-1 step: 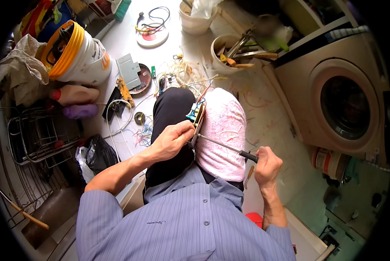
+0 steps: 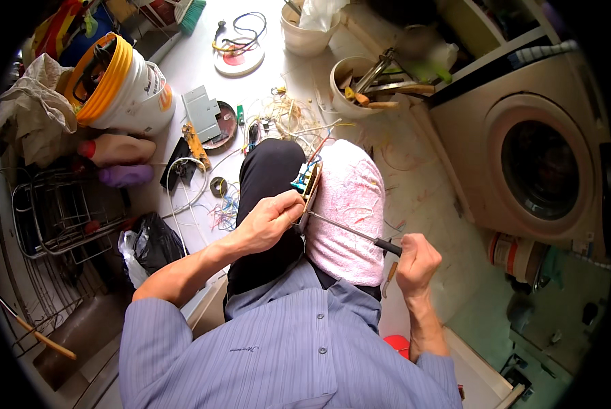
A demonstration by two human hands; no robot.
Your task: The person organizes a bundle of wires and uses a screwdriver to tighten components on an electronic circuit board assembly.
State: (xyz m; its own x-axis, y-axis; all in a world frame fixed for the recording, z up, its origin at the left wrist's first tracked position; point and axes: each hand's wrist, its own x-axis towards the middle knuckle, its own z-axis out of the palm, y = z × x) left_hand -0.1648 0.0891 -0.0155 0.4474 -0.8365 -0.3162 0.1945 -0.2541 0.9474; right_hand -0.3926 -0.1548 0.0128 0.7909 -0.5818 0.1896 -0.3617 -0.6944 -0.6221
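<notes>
My left hand (image 2: 276,215) grips an open metal-sided electronic unit (image 2: 308,189) with a circuit board and blue and orange-red wires at its far end. The unit rests between my knees, and my fingers hide its near part. In my right hand (image 2: 418,263) is the black handle of a long screwdriver (image 2: 350,228), fingers closed round its end. Its shaft slants left over my thigh, and its tip meets the near side of the unit; the exact contact point is too small to make out. A pink towel (image 2: 350,204) covers my right thigh.
Loose wires (image 2: 285,116) lie tangled on the floor beyond my knees, near a grey metal panel (image 2: 202,112). A tool bucket (image 2: 350,71) stands farther off, a washing machine (image 2: 482,136) on the right. At left are a white bucket (image 2: 138,95) and a wire rack (image 2: 67,218).
</notes>
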